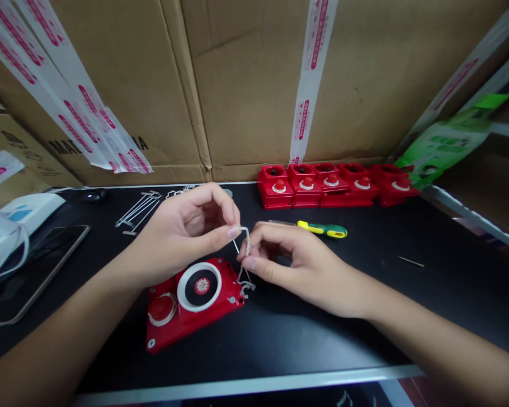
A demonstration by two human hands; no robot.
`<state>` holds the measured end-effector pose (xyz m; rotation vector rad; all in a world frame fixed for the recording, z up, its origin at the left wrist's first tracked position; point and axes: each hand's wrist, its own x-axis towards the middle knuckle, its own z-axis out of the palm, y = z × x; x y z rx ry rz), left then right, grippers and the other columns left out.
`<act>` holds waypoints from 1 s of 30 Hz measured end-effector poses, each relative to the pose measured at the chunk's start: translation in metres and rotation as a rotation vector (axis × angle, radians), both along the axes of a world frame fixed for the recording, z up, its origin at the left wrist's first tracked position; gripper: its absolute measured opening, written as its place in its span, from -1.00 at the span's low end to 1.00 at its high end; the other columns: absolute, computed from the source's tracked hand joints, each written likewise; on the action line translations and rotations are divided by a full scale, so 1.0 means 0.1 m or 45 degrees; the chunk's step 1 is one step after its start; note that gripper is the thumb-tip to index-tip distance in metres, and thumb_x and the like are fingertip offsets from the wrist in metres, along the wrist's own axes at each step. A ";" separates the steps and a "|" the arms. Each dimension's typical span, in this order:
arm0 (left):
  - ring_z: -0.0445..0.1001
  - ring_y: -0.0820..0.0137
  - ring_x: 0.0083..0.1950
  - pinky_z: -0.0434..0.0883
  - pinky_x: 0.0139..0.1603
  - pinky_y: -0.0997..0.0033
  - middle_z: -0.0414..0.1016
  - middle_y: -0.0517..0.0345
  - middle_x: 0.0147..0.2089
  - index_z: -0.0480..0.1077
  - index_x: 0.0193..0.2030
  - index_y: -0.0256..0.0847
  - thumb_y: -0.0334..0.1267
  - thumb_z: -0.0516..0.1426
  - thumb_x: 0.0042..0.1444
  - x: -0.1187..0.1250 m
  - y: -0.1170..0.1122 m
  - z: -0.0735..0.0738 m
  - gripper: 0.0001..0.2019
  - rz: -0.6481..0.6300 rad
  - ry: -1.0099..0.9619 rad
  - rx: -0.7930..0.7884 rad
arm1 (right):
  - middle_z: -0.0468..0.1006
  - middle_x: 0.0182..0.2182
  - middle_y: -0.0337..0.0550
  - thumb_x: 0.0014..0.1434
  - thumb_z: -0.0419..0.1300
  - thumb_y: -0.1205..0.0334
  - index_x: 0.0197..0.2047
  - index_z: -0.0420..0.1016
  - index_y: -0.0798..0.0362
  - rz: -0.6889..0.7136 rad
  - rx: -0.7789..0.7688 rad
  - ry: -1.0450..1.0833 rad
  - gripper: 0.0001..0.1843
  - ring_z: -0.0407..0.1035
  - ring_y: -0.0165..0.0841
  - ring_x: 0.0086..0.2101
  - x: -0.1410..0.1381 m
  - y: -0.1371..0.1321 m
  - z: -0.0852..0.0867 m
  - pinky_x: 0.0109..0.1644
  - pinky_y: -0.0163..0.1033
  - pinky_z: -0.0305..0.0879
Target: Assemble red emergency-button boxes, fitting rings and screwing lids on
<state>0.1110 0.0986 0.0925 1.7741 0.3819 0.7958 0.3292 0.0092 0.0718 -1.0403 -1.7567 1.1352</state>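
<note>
Brown cardboard (250,96) lines the far side; my left hand (180,234) and right hand (307,268) pinch thin whitish cord (248,242), apparently steadying it.

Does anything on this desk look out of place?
A thin metal pin lies alone on the black tabletop, to the right of the screwdriver, like a stray. The green bottle seems tilted, perhaps by the lens.

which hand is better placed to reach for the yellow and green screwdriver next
Probably the right hand: the screwdriver lies just beyond it, while the left hand is farther off. Both hands appear to pinch the pale cord, though, so the right would first have to let go.
</note>
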 end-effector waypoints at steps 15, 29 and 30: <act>0.45 0.51 -0.23 0.46 -0.11 0.55 0.44 0.28 -0.25 0.46 0.15 -0.14 -0.51 0.23 0.32 -0.02 -0.02 -0.04 -0.68 -0.063 0.300 -0.026 | 0.51 -0.31 -0.28 0.44 0.33 0.11 -0.10 0.56 0.04 -0.353 0.180 0.195 -0.82 0.42 -0.45 -0.36 -0.02 0.07 -0.09 -0.27 -0.30 0.38; 0.29 0.51 -0.38 0.31 -0.33 0.53 0.37 0.36 -0.39 0.46 -0.31 -0.19 -0.47 0.18 0.22 0.01 -0.06 0.01 -0.88 -0.144 0.718 0.298 | 0.59 -0.17 -0.15 0.43 0.26 0.38 -0.02 0.54 0.07 -0.303 0.582 0.054 -0.91 0.58 -0.35 -0.21 0.00 0.04 -0.10 -0.07 -0.19 0.55; 0.31 0.51 -0.37 0.32 -0.31 0.54 0.37 0.36 -0.40 0.43 -0.33 -0.19 -0.47 0.18 0.22 0.02 -0.07 0.01 -0.87 -0.146 0.719 0.353 | 0.58 -0.16 -0.15 0.42 0.26 0.40 -0.03 0.54 0.07 -0.280 0.570 0.081 -0.90 0.57 -0.36 -0.20 -0.01 0.04 -0.10 -0.07 -0.20 0.56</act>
